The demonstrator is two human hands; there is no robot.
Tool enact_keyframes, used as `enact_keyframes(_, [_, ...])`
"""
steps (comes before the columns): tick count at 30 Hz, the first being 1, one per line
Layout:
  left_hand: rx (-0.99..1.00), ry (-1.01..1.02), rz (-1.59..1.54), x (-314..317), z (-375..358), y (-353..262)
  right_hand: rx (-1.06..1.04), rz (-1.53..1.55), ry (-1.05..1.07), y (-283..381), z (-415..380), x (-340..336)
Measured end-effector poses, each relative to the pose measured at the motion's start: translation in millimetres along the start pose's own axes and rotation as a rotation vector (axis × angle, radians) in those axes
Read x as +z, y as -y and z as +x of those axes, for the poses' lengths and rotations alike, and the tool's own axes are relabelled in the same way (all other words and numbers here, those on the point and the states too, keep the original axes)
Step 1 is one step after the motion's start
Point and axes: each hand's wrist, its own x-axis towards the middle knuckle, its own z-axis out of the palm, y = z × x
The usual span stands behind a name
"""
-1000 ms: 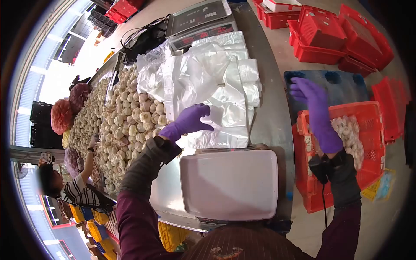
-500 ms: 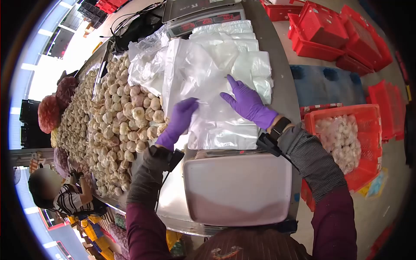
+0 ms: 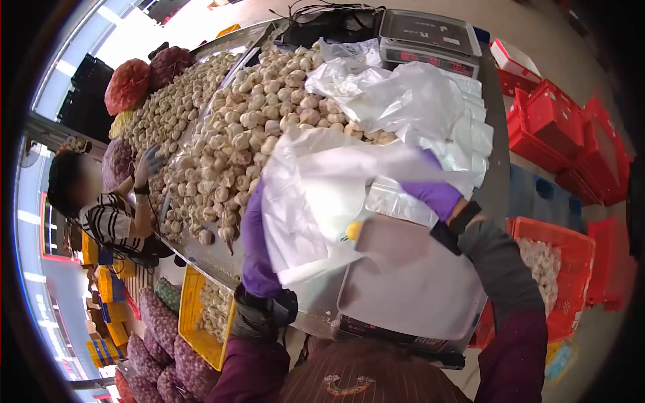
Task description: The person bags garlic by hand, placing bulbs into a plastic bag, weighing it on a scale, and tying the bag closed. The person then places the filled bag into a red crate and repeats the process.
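A translucent white plastic bag (image 3: pixel 316 195) is spread between my two purple-gloved hands, above the table and partly over the scale's pale tray (image 3: pixel 410 282). At its left edge is my left hand (image 3: pixel 259 248), closed on the film, with the fingertips hidden behind the plastic. My right hand (image 3: pixel 433 189) grips the bag's other side, next to the stack of flat plastic bags (image 3: pixel 474 127). Loose garlic bulbs (image 3: pixel 248 121) lie heaped just beyond my left hand. A small yellow spot (image 3: pixel 353 230) shows beside the tray.
A second scale (image 3: pixel 430 37) stands at the far end of the table. Red crates (image 3: pixel 554 114) are stacked on the right; a nearer red crate (image 3: pixel 571 289) holds bagged garlic. To the left, a co-worker (image 3: pixel 111 208) reaches toward the garlic. A yellow crate (image 3: pixel 195 302) and mesh sacks (image 3: pixel 158 322) sit below.
The bag has been lifted off the stack and drawn toward me and left, now stretched between both hands. My view has turned left. The co-worker's gloved hand has risen.
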Motion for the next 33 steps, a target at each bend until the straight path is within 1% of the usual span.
enact_keyframes(2, [-0.066, -0.105, -0.016, -10.2, 0.3, 7.4, 0.041, 1.057, 0.154, 112.2, -24.1, -69.9])
enact_keyframes(3, [-0.083, -0.139, -0.028, -19.9, 2.1, 13.6, 0.01, 1.141, 0.167, 123.7, -41.0, -65.4])
enact_keyframes(4, [-0.061, -0.136, -0.043, -40.6, 5.3, 27.3, 0.034, 1.238, 0.091, 141.6, -47.4, -54.3])
enact_keyframes(5, [0.033, -0.101, 0.08, -55.0, 3.3, 28.7, 0.051, 1.333, 0.012, 159.7, -54.2, -43.3])
enact_keyframes(6, [0.005, -0.051, 0.216, -82.0, 0.1, 34.9, 0.061, 1.423, -0.069, 177.7, -61.0, -32.4])
enact_keyframes(8, [0.178, -0.025, 0.552, -102.9, -11.2, 68.5, 0.721, 1.601, 0.009, 223.7, -38.0, -37.7])
enact_keyframes(9, [0.256, 0.047, 0.639, -125.9, -8.5, 64.3, 0.727, 1.6, 0.033, 239.3, -34.1, -27.8])
enact_keyframes(10, [0.337, 0.118, 0.716, -162.1, 9.6, 55.5, 0.865, 1.502, -0.175, 259.4, -21.4, -13.8])
enact_keyframes(11, [0.525, -0.074, 0.886, -208.2, 43.0, 52.3, 0.984, 1.391, -0.402, 265.6, -16.4, -7.2])
enact_keyframes(12, [0.508, -0.022, 1.0, -228.3, 47.7, 62.0, 0.988, 1.385, -0.407, 264.7, -19.7, 0.3])
enact_keyframes(13, [0.506, -0.018, 0.994, -278.2, 72.6, 68.5, 0.949, 1.238, -0.519, 256.9, -26.6, 8.9])
enact_keyframes(14, [0.409, -0.236, 1.159, -343.0, 113.4, 68.9, 0.913, 1.087, -0.628, 250.3, -33.4, 12.6])
enact_keyframes(15, [0.304, -0.453, 1.316, -364.6, 136.1, 57.2, 0.928, 1.079, -0.636, 247.0, -38.6, 12.5])
enact_keyframes(16, [0.039, -0.406, 1.448, -360.7, 140.5, 74.3, 0.998, 1.015, -0.674, 242.7, -40.5, 12.0])
enact_keyframes(17, [0.124, -0.447, 1.451, -342.7, 142.3, 82.6, 1.067, 0.948, -0.715, 238.6, -40.1, 11.5])
enact_keyframes(18, [0.198, -0.489, 1.452, -327.0, 139.5, 93.0, 1.081, 0.935, -0.725, 235.6, -38.9, 9.4])
enact_keyframes(19, [0.328, -0.468, 1.366, -317.1, 136.8, 104.0, 1.05, 0.898, -0.719, 233.6, -35.8, 5.9])
enact_keyframes(20, [0.391, -0.451, 1.262, -305.9, 134.4, 114.8, 1.021, 0.865, -0.708, 235.1, -30.9, 2.5])
enact_keyframes(22, [0.176, -0.035, 1.041, -291.9, 113.6, 97.8, 1.043, 0.843, -0.707, 245.2, -21.8, -12.6])
enact_keyframes(24, [0.135, 0.253, 1.048, -304.9, 101.8, 48.7, 1.168, 1.07, -0.774, 236.1, -27.1, -22.8])
enact_keyframes(25, [0.24, 0.292, 1.378, -316.8, 89.7, 32.3, 1.128, 1.117, -0.811, 221.8, -38.8, -20.7])
enact_keyframes(26, [0.13, 0.426, 1.492, -331.7, 78.4, 25.2, 1.138, 1.115, -0.817, 213.7, -45.0, -23.1])
enact_keyframes(28, [0.03, 0.619, 1.358, -339.4, 54.3, 38.6, 1.089, 1.383, -0.777, 207.2, -52.2, -28.3])
enact_keyframes(29, [0.237, 0.577, 1.304, -334.6, 48.2, 56.0, 1.093, 1.388, -0.773, 208.7, -48.8, -28.1])
enact_keyframes(30, [0.345, 0.626, 1.395, -321.7, 50.1, 63.4, 1.016, 1.505, -0.734, 211.4, -40.3, -26.5])
enact_keyframes(31, [0.279, 0.649, 1.489, -305.8, 55.5, 68.8, 0.936, 1.619, -0.694, 215.4, -31.8, -24.0])
enact_keyframes(32, [0.212, 0.678, 1.578, -290.3, 61.7, 72.4, 0.943, 1.621, -0.695, 221.2, -23.7, -20.0])
enact_keyframes(33, [0.196, 0.69, 1.605, -277.1, 67.5, 72.1, 0.947, 1.556, -0.677, 228.8, -15.6, -15.3])
